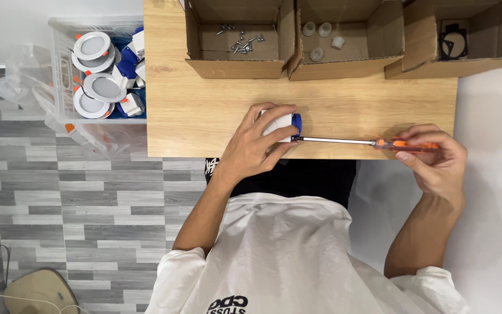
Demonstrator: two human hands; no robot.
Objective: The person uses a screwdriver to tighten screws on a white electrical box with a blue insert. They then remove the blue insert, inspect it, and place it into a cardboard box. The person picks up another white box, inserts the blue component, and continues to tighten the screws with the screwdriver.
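My left hand (255,146) grips a small white box with a blue end (286,124) on the wooden table (204,110), near its front edge. My right hand (437,160) holds an orange-handled screwdriver (405,144) lying level. Its long metal shaft (332,140) runs left, and the tip meets the blue end of the box. Both forearms reach up from my white shirt.
Three open cardboard boxes stand along the table's far edge: one with loose screws (240,40), one with small white caps (321,35), one with a black frame part (453,40). A clear plastic crate (59,70) of round white downlights (104,87) sits left on the grey plank floor.
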